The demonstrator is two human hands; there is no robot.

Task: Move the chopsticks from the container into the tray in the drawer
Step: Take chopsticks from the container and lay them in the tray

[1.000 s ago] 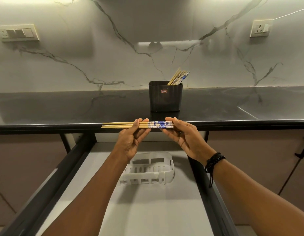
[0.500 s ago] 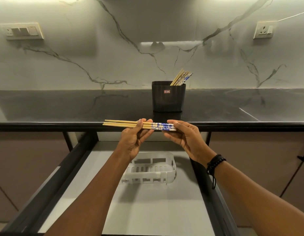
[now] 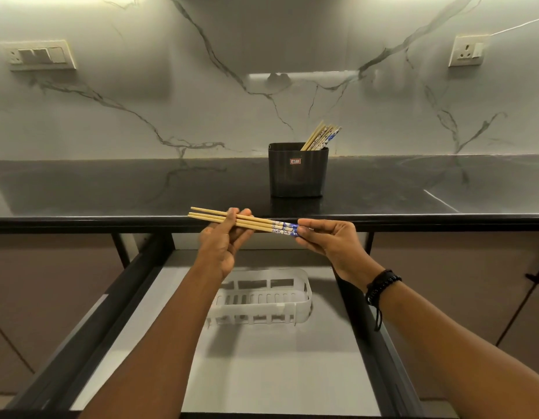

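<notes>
A bundle of chopsticks (image 3: 247, 222) is pinched level above the tray (image 3: 304, 293) by curled fingers (image 3: 246, 213) of left hand (image 3: 223, 246) and right hand (image 3: 331, 241), apparently to be lowered flat.

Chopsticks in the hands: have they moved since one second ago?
Yes. Against the counter edge, the chopsticks have tilted: the plain tips rose above it, the patterned end dipped below it.

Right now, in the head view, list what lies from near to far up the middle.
white tray → held chopsticks → black container → marble wall
</notes>
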